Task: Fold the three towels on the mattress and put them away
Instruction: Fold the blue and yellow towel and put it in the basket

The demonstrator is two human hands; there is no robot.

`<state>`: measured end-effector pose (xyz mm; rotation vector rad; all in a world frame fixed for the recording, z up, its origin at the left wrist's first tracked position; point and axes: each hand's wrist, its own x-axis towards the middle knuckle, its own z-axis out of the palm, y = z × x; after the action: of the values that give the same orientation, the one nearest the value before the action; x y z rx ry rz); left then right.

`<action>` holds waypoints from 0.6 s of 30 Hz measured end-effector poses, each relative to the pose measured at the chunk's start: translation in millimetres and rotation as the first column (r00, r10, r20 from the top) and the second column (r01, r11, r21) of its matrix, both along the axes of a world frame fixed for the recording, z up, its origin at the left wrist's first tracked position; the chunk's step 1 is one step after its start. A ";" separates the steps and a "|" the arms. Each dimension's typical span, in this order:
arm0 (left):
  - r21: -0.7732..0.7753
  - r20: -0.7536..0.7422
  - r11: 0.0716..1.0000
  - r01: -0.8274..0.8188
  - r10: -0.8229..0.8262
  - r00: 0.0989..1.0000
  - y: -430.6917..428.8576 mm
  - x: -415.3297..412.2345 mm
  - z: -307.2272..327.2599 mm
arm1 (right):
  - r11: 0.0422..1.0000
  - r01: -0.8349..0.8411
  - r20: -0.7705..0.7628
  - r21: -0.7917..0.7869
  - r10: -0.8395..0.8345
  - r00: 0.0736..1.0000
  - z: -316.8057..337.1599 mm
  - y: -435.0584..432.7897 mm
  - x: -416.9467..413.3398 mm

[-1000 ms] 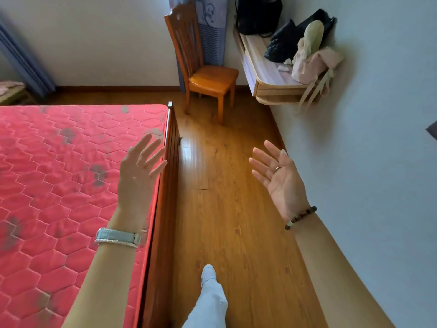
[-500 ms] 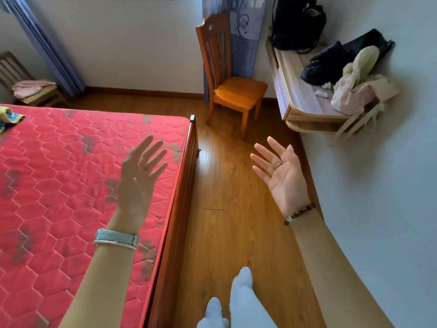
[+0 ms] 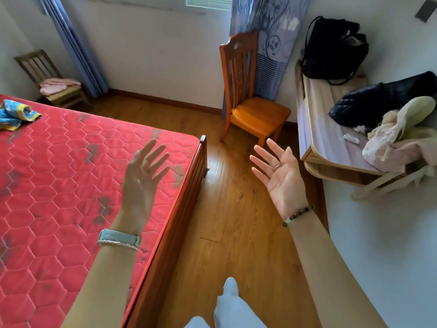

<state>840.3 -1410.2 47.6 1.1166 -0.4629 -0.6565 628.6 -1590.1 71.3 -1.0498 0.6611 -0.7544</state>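
Left hand (image 3: pixel 142 176), right hand (image 3: pixel 281 176) raised, fingers spread, grasping nothing. One towel (image 3: pixel 16 113) crumpled at mattress (image 3: pixel 59 185) far-left edge. Two chairs: dark chair (image 3: pixel 35 65) holds pink cloth (image 3: pixel 59 85); orange chair (image 3: pixel 255 112) by curtain. Desk (image 3: pixel 324 138) carries two black bags, pale clothes.

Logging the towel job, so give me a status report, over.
Left hand and right hand both open, raised, holding nothing. One blue and yellow towel in view, crumpled on the red mattress, far from both hands. Only mattress surface between them.
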 end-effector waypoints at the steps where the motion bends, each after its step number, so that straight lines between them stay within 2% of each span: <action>1: -0.008 -0.003 1.000 -0.024 0.024 1.000 -9.6 2.8 2.0 | 1.000 -0.020 0.003 0.005 0.020 1.000 0.9 -12.7 5.5; 11: 0.000 -0.014 0.992 -0.127 0.127 0.992 -79.7 46.6 7.7 | 0.995 -0.102 -0.036 0.001 0.102 0.994 1.0 -105.0 72.0; 18: 0.018 -0.017 0.992 -0.122 0.122 0.992 -147.0 104.1 -5.5 | 0.993 -0.110 -0.028 0.034 0.111 0.993 -6.4 -170.2 131.2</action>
<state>944.3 -1557.3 42.0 1.1443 -0.3709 -0.5641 759.8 -1760.3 64.9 -1.0608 0.6337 -0.6310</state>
